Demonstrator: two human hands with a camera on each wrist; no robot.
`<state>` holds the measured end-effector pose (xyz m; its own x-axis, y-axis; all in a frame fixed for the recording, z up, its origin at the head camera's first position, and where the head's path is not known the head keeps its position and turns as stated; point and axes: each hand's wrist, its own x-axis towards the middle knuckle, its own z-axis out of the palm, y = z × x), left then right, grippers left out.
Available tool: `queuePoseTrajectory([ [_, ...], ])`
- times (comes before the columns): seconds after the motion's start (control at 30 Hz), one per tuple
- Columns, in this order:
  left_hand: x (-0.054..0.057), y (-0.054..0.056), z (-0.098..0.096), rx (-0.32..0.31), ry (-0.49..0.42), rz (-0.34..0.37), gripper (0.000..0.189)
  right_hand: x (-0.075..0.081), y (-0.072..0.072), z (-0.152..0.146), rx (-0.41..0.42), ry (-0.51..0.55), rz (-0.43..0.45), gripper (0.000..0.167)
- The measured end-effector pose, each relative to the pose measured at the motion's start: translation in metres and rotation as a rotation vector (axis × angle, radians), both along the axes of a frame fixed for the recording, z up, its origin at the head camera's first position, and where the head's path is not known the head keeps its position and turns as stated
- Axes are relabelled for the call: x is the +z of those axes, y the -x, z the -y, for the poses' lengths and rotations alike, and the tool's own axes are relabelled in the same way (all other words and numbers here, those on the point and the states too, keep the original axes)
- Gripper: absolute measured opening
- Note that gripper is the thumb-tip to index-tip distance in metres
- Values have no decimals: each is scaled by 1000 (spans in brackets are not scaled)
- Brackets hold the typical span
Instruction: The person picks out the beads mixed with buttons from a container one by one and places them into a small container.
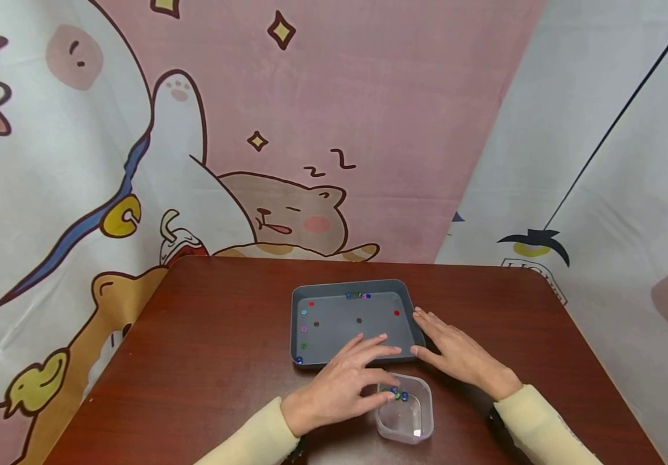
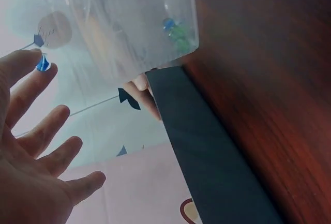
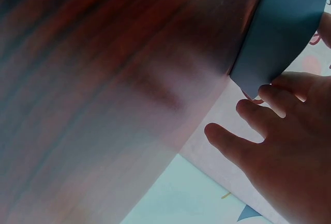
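Note:
My left hand (image 1: 348, 381) is over the clear plastic container (image 1: 421, 423), its thumb and index finger pinching a blue marble (image 2: 43, 63). The other fingers are spread. Inside the container lie a few blue and green marbles (image 2: 178, 38), partly veiled by its cloudy wall in the left wrist view. My right hand (image 1: 461, 352) rests at the right edge of the grey tray (image 1: 334, 332), fingers extended and tips at the rim. From the right wrist view, its fingers (image 3: 258, 118) appear loosely spread along the tray's outer side.
Small coloured pieces are scattered in the tray, among them a red one (image 1: 396, 313), a blue marble (image 1: 299, 360) in the near left corner and a row (image 1: 359, 296) along the far wall. Brown wooden table (image 1: 223, 361) surrounds it, with a cartoon-printed cloth (image 1: 397, 129) hanging behind.

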<state>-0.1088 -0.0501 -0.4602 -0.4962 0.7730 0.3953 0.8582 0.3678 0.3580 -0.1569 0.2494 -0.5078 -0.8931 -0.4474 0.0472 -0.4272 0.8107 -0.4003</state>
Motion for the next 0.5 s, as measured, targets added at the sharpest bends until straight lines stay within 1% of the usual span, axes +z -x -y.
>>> queuePoseTrajectory([
  [0.17, -4, -3, -5, -10, 113, -75, 22, 0, -1, 0, 8, 3, -3, 83],
  [0.23, -5, -4, -7, -15, 145, -104, 23, 0, -1, 0, 9, 3, -3, 83],
  [0.37, -7, -5, -10, -30, 192, -144, 21, 0, 0, 1, 7, 1, -5, 83],
  [0.5, -9, -4, -11, -41, 229, -156, 19, -1, 0, 1, 4, -4, -9, 83],
])
